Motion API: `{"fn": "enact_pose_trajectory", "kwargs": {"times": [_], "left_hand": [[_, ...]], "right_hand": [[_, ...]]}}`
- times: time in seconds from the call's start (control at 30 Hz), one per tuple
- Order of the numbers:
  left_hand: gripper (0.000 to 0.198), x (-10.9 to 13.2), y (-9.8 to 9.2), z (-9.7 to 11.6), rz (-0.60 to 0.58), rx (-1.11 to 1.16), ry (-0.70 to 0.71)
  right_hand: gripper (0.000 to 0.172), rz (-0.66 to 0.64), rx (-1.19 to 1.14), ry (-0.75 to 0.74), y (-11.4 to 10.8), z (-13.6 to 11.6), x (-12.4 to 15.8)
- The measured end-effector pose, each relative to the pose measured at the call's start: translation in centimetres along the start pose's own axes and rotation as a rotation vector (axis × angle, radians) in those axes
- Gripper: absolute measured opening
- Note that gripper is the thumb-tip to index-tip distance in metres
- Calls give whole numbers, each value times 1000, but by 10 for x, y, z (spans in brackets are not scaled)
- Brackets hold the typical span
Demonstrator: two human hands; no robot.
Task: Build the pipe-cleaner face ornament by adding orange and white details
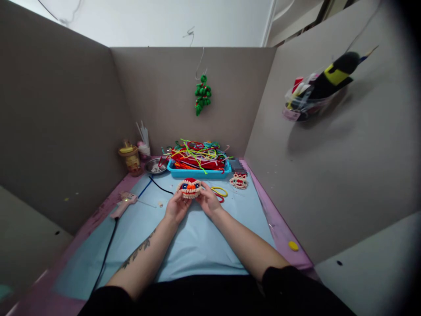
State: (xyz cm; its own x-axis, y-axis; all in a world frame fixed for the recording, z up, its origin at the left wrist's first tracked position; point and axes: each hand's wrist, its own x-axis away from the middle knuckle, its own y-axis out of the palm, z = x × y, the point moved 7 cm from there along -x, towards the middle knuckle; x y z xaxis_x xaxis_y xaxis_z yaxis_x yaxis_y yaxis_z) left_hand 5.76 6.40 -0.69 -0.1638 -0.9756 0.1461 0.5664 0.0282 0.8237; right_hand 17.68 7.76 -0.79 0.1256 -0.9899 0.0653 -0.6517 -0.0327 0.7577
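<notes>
Between my two hands is a pipe-cleaner lion-dance head, cream, red and orange with blue eyes, its front turned toward me. My left hand grips its lower left side. My right hand is closed on its right edge. Just behind my right hand, scissors with yellow and red handles lie partly hidden. A similar cream and red pipe-cleaner piece rests farther right. To the left, a pink glue gun lies on the blue cloth.
A blue tray piled with coloured pipe cleaners stands at the back, beside a metal dish. A brown jar sits back left. Grey panels enclose three sides. A green pipe-cleaner ornament hangs behind. A yellow cap lies right.
</notes>
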Motion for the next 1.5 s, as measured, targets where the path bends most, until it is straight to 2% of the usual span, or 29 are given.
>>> {"fn": "enact_pose_trajectory", "kwargs": {"times": [0.1,0.2,0.3,0.43,0.6,0.8,1.13,1.5], "left_hand": [[32,2,5,1,-48,-37,22],[38,5,11,2,-83,-90,44],[38,6,12,1,-72,-134,53],[39,6,12,1,-64,-171,69],[38,9,19,1,-116,-219,87],[37,7,15,-1,-71,-190,64],[38,9,17,-1,-72,-243,117],[38,10,21,-4,-121,-226,95]], "right_hand": [[56,34,38,-1,-1,1,1],[55,41,68,6,0,1,2],[55,46,81,-1,0,0,3],[65,78,82,-8,-2,-1,3],[67,99,99,-11,-6,1,1],[65,103,109,10,-7,3,1],[86,121,163,-62,-3,2,5],[83,113,82,-2,0,3,7]]}}
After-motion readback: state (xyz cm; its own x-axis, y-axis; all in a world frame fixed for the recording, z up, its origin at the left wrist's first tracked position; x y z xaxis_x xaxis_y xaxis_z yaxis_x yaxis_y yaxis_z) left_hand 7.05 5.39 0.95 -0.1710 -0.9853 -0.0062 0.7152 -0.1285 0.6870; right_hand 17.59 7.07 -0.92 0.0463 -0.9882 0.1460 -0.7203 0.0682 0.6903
